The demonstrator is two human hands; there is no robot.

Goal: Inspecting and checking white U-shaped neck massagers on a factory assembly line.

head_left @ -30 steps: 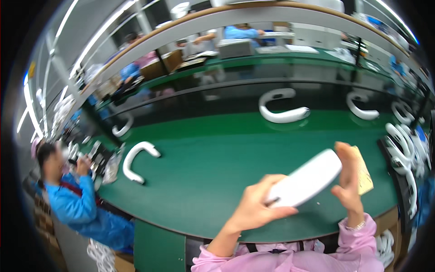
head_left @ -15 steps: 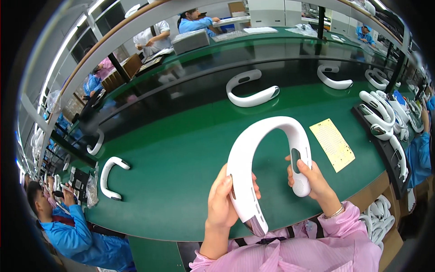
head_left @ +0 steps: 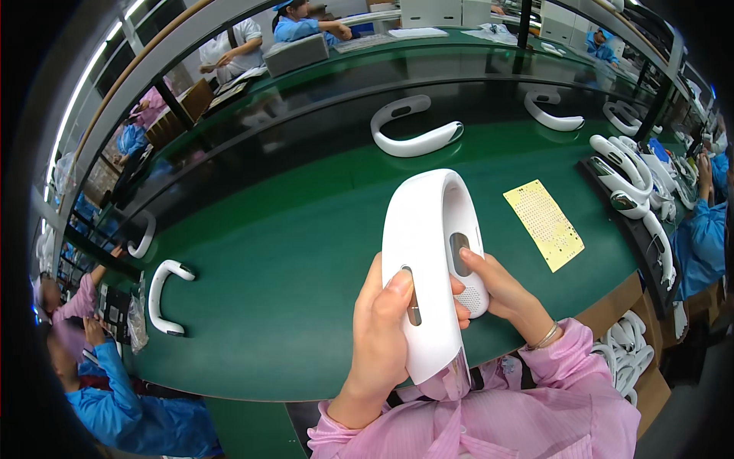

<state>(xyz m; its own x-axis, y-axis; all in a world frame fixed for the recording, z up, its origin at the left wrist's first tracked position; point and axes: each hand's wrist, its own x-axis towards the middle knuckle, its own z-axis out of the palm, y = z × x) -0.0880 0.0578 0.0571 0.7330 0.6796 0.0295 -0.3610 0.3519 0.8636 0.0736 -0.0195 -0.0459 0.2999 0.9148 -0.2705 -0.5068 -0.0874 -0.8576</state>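
Observation:
A white U-shaped neck fan (head_left: 415,222) is held up in front of me over the near edge of the green table. My left hand (head_left: 381,330) is closed round one arm of it, the thumb lying on a dark oval inset. The other arm, with a dotted grille and a grey oval pad, is gripped by my right hand (head_left: 501,289), thumb on the pad. Part of that arm is hidden behind the nearer one. Beyond the fan lies a similar white neck fan (head_left: 417,144).
A yellow perforated sheet (head_left: 544,224) lies on the table (head_left: 267,306) at right. Another neck fan (head_left: 158,294) rests at left. A black tray (head_left: 638,241) with several white units stands far right, above a cardboard box (head_left: 656,382) of white parts. Co-workers sit at both sides.
The neck fan has turned in my hands, so its arms now overlap in view and its outer face shows more. My right hand has come closer to the left. The view has shifted slightly.

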